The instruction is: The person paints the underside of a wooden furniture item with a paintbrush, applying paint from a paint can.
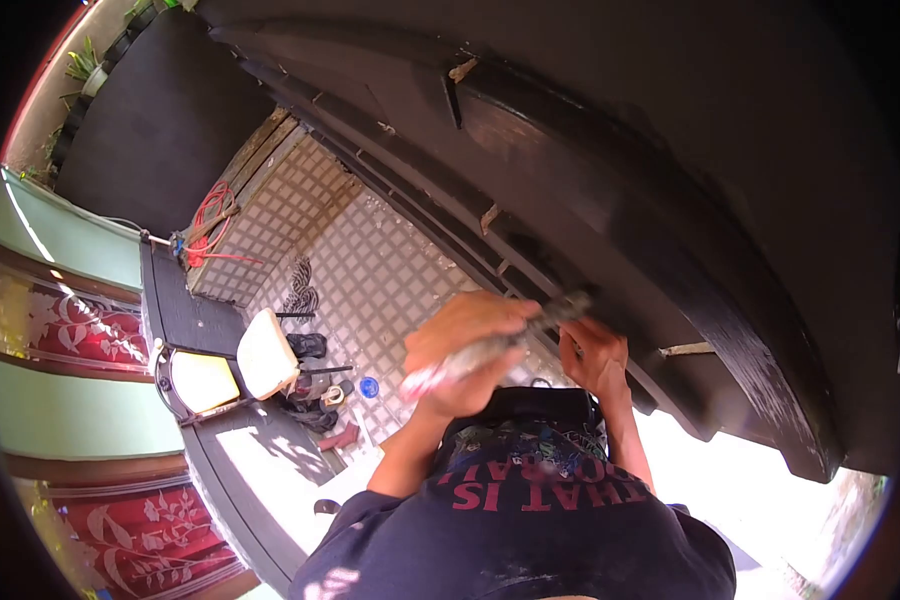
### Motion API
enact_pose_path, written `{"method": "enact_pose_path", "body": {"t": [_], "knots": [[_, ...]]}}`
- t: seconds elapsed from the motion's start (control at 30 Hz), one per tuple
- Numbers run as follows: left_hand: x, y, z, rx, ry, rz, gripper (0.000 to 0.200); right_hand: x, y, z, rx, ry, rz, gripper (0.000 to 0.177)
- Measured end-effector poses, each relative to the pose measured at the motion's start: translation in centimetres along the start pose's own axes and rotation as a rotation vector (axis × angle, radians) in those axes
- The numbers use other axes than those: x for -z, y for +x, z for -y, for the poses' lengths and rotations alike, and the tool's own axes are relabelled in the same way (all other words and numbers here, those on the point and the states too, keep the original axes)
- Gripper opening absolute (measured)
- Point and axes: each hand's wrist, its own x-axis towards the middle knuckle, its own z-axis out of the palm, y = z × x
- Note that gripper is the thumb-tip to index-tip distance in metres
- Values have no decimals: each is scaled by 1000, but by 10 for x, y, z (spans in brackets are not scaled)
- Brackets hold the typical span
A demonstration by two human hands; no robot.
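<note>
My left hand (465, 350) is wrapped round a paintbrush (560, 311), which is blurred by motion. The brush has a pale, reddish-ended handle and a dark head pointing right, toward the dark wooden structure (610, 235). My right hand (595, 355) is close to the brush head, beside the lower boards, with its fingers curled in. Whatever those fingers hold, if anything, is hidden. Along the structure runs a thick curved beam (660, 240), mostly black, with worn brownish patches and pale bare spots at some joints.
Below lies a tiled floor (370, 260). To the left are a pale chair (267, 355), a blue lid (369, 387), a roll of tape (334, 395) and a coiled dark rope (300, 290). A red hose (208, 225) hangs by a low tiled wall. Curtained windows (135, 530) line the far left.
</note>
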Motion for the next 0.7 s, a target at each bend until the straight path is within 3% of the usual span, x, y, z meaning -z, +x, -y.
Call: {"method": "enact_pose_path", "body": {"t": [0.1,0.23,0.27,0.4,0.53,0.7], "knots": [[5,-38,32,239,273,-56,18,8,10,12,-181,186,45,23],[21,-85,62,263,481,153,11,16,17,31,-258,390,180,34],[25,-99,69,287,490,214,11,18,18,33,-291,405,354,54],[22,-128,65,402,457,375,13,-18,18,33,-101,413,615,80],[21,-152,60,586,390,403,12,-49,18,43,-88,404,886,74],[60,-160,64,625,427,432,10,-82,18,61,50,381,835,65]]}}
